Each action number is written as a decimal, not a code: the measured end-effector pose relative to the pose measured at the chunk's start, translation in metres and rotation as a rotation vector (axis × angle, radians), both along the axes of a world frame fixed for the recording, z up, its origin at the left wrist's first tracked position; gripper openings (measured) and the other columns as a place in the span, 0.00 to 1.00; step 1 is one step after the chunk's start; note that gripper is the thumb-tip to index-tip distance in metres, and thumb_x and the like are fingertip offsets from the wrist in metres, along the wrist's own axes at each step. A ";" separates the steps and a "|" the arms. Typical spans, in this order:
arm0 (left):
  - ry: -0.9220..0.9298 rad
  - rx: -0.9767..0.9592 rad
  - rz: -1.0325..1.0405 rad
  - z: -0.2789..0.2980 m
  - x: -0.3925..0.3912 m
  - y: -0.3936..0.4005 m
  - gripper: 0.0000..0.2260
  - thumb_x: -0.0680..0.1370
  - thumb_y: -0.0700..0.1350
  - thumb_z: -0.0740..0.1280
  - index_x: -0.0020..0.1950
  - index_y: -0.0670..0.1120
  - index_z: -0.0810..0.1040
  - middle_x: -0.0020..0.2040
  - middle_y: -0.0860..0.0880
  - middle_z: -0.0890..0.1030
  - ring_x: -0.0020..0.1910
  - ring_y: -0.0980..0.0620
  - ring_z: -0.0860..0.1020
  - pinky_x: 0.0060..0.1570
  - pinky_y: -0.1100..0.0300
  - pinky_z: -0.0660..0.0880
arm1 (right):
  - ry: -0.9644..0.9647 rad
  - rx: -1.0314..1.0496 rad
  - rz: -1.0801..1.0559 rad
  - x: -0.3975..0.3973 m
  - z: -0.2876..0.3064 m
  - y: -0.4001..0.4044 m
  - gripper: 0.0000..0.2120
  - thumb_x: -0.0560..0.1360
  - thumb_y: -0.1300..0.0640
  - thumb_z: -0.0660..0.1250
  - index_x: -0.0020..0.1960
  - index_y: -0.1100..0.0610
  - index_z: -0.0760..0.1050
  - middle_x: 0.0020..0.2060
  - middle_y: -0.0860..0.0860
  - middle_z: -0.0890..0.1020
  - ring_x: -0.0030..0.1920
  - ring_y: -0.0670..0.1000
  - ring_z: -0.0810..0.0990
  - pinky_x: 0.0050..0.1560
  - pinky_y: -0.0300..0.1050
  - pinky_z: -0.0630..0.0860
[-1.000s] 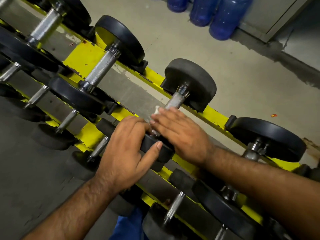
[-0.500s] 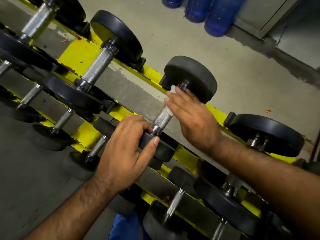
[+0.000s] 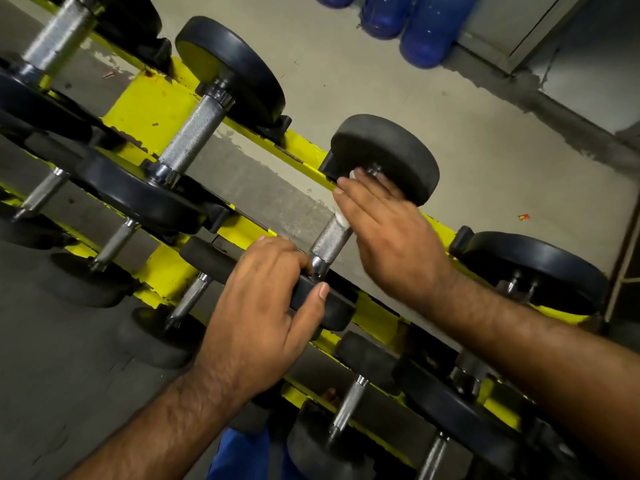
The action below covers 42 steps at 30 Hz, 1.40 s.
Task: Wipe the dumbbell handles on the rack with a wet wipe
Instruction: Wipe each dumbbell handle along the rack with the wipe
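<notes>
A dumbbell with black round heads lies across the yellow rack (image 3: 162, 112) at the middle of the view. Its knurled steel handle (image 3: 330, 239) shows between my hands. My right hand (image 3: 388, 233) wraps the far end of that handle, close to the far head (image 3: 391, 150), pressing a white wet wipe (image 3: 343, 218) against the metal; only small bits of the wipe peek out. My left hand (image 3: 263, 306) grips the near head (image 3: 325, 303) of the same dumbbell, thumb on its rim.
More dumbbells sit on the rack: a larger one (image 3: 194, 133) to the left, another (image 3: 530, 268) to the right, smaller ones on the lower tier (image 3: 349, 400). Blue water jugs (image 3: 429, 26) stand on the concrete floor beyond, beside a grey wall.
My right hand has slid with the wipe along the handle from the near end up to the far head. My left hand has stayed on the near head.
</notes>
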<state>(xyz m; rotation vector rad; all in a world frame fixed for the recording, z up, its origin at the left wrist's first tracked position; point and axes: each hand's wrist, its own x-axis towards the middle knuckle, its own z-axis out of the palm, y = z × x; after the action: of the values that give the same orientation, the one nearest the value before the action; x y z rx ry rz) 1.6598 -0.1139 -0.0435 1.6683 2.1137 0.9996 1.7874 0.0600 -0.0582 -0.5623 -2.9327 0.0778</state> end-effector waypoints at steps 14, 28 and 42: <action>-0.380 -0.021 -0.041 0.002 -0.037 -0.008 0.14 0.74 0.54 0.69 0.55 0.47 0.80 0.54 0.56 0.79 0.58 0.58 0.77 0.59 0.59 0.73 | -0.314 -0.009 -0.043 -0.023 0.041 -0.009 0.19 0.75 0.62 0.63 0.65 0.59 0.78 0.62 0.56 0.81 0.67 0.57 0.75 0.74 0.54 0.62; -0.448 -0.123 -0.112 0.001 -0.047 -0.011 0.20 0.74 0.61 0.66 0.60 0.50 0.77 0.59 0.57 0.76 0.61 0.58 0.74 0.55 0.65 0.73 | -0.462 -0.054 -0.008 -0.041 0.056 0.001 0.14 0.76 0.61 0.61 0.57 0.55 0.81 0.54 0.52 0.83 0.57 0.54 0.79 0.63 0.52 0.74; -0.321 -0.290 -0.205 0.013 -0.051 -0.003 0.21 0.74 0.63 0.62 0.58 0.49 0.74 0.56 0.55 0.74 0.54 0.53 0.75 0.51 0.56 0.75 | -0.604 -0.121 0.049 -0.050 0.056 -0.014 0.15 0.76 0.56 0.61 0.59 0.51 0.81 0.55 0.48 0.83 0.60 0.51 0.78 0.69 0.51 0.68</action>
<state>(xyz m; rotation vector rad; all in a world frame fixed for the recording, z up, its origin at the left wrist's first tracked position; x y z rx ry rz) 1.6092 -0.1167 -0.0303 1.4385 1.7447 0.7932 1.7372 0.0458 -0.0023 -0.6209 -3.5488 0.1073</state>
